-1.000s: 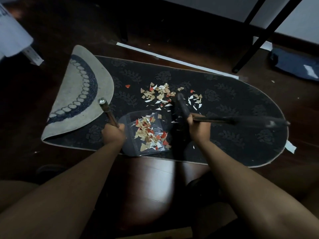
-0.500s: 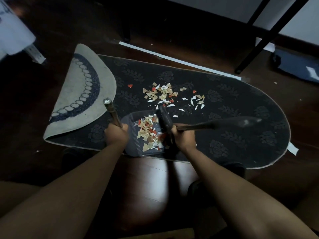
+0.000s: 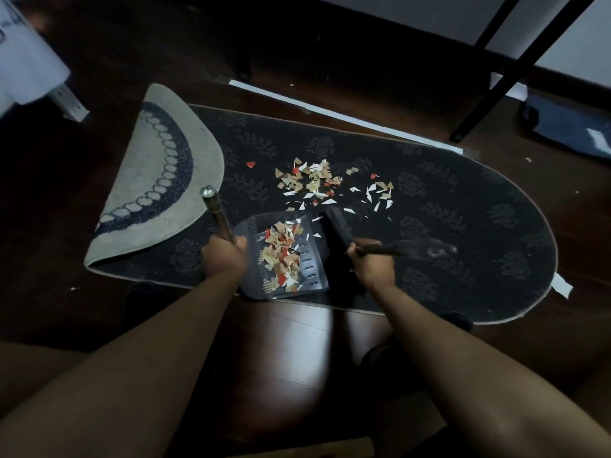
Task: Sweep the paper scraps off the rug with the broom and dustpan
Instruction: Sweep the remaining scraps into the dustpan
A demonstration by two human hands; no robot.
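Note:
A dark oval rug (image 3: 446, 206) lies on the wooden floor, its left end folded over to show a pale underside (image 3: 158, 180). Tan, white and red paper scraps (image 3: 317, 183) are scattered on the rug's middle. A dark dustpan (image 3: 307, 266) rests on the rug's near edge and holds a heap of scraps (image 3: 281, 256). My left hand (image 3: 224, 256) grips the dustpan's metal handle (image 3: 216, 213). My right hand (image 3: 372, 262) grips a black broom (image 3: 340, 226), whose bristles sit at the dustpan's right lip, with its handle blurred to the right.
A white strip (image 3: 344, 115) lies on the floor behind the rug. Black metal legs (image 3: 515, 67) slant down at the back right beside a dark blue object (image 3: 568, 127). A white thing (image 3: 26, 64) stands at the far left. Glossy wooden floor (image 3: 291, 352) lies between my arms.
The broom head swung left from the scrap pile to the dustpan's lip, my right hand following. The left hand holds the dustpan still. More scraps lie near the pan.

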